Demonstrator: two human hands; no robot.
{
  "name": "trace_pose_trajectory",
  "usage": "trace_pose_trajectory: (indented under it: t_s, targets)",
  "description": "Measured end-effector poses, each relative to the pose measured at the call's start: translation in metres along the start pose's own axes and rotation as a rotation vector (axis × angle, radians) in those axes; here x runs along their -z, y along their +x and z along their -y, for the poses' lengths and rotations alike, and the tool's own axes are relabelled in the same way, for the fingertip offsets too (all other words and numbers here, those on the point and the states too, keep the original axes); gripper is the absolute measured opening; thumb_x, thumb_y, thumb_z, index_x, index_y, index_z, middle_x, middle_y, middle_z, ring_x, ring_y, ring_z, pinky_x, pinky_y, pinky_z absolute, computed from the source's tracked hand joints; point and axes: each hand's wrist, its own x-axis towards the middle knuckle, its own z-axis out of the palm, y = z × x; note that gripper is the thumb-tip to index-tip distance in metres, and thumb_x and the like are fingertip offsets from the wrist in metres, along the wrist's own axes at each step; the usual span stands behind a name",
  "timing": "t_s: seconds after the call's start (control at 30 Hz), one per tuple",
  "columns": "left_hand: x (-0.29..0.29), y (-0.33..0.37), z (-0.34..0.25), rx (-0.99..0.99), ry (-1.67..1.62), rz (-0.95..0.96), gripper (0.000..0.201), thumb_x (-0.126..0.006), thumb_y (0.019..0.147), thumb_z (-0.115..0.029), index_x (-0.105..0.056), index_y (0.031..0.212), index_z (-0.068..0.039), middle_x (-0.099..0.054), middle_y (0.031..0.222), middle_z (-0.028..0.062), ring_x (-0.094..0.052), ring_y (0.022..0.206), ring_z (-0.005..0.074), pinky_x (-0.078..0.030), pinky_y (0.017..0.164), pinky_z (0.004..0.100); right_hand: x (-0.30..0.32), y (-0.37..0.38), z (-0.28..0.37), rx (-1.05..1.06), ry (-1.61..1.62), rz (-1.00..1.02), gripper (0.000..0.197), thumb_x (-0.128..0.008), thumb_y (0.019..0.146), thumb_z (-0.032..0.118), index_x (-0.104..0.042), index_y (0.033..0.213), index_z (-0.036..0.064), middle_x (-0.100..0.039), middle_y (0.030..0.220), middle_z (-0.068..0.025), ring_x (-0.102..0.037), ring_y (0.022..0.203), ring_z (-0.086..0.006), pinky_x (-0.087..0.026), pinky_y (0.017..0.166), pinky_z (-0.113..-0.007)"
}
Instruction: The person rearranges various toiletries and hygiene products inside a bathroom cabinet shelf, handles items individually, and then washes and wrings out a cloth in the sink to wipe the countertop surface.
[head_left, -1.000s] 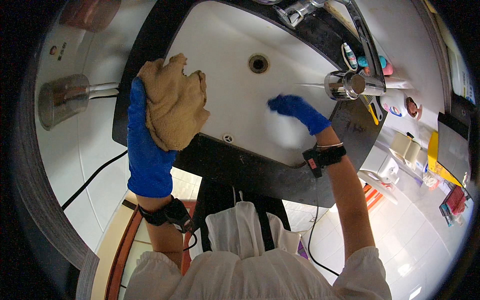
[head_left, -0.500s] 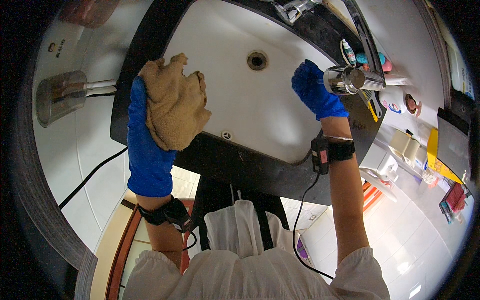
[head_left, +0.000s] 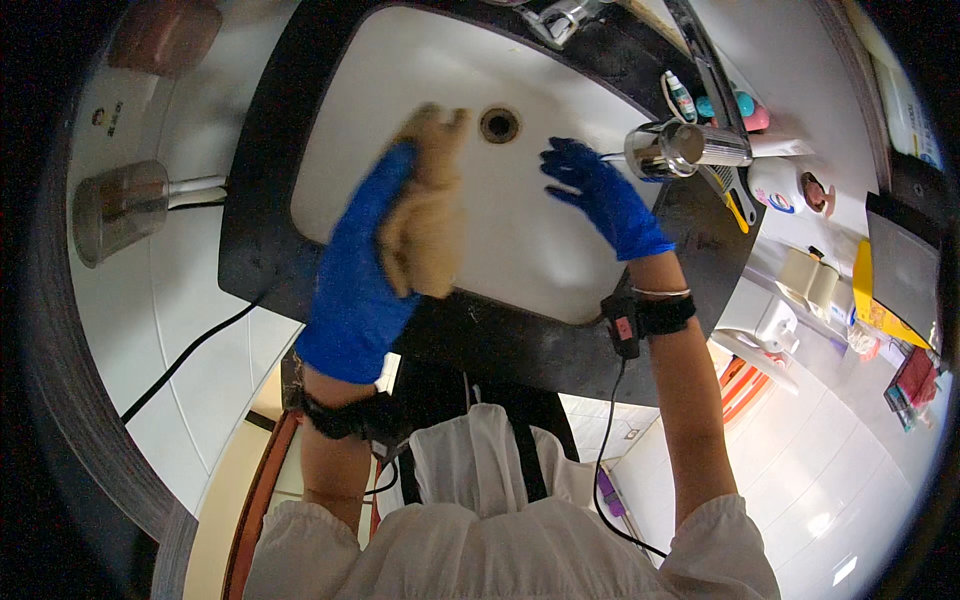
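Observation:
My left hand (head_left: 362,255), in a long blue rubber glove, holds a tan cloth (head_left: 428,215) over the left part of the white sink (head_left: 500,215). The cloth hangs crumpled and is smeared by motion, and it hides the fingers partly. My right hand (head_left: 603,190), gloved in blue too, hovers above the sink's right side with its fingers apart and nothing in them. Just beyond it stands a chrome cylinder-shaped fitting, which looks like a tap (head_left: 660,150). The dark drain hole (head_left: 499,124) lies between the two hands.
A black counter (head_left: 540,345) surrounds the sink. On its right are a small tube (head_left: 680,98), a yellow-and-grey brush (head_left: 738,200) and a white bottle (head_left: 775,187). A clear cup (head_left: 120,210) is on the left wall. Black cables run from both wrist bands.
My left hand has swung right with the cloth, farther over the sink. My right hand has shifted left, away from the chrome fitting, and its closed fingers have spread.

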Motion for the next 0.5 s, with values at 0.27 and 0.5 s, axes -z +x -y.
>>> trace_pose_trajectory:
  t_s: [0.27,0.5]
  targets:
    - [-0.052,0.051,0.027,-0.339,0.403,0.178,0.076,-0.072,0.074,-0.010,-0.032,0.138,0.000,-0.047,0.131,0.0171,-0.046,0.121,0.0261,-0.036,0.103,0.0333,-0.038,-0.011,0.004,-0.092,0.540,-0.040,0.051,-0.045,0.094,0.041,-0.039,0.135,0.0093,-0.048,0.131,-0.0100,-0.048,0.119,-0.0224,-0.039,0.100,-0.042]
    - [-0.063,0.096,0.048,0.310,-0.854,0.255,0.057,-0.062,0.087,-0.023,-0.039,0.134,-0.003,-0.051,0.126,0.0138,-0.052,0.114,0.0226,-0.044,0.096,0.0336,0.011,-0.019,0.014,0.301,0.404,-0.350,0.043,-0.048,0.095,0.028,-0.042,0.131,0.0044,-0.051,0.126,-0.0092,-0.051,0.113,-0.0199,-0.042,0.096,-0.034]
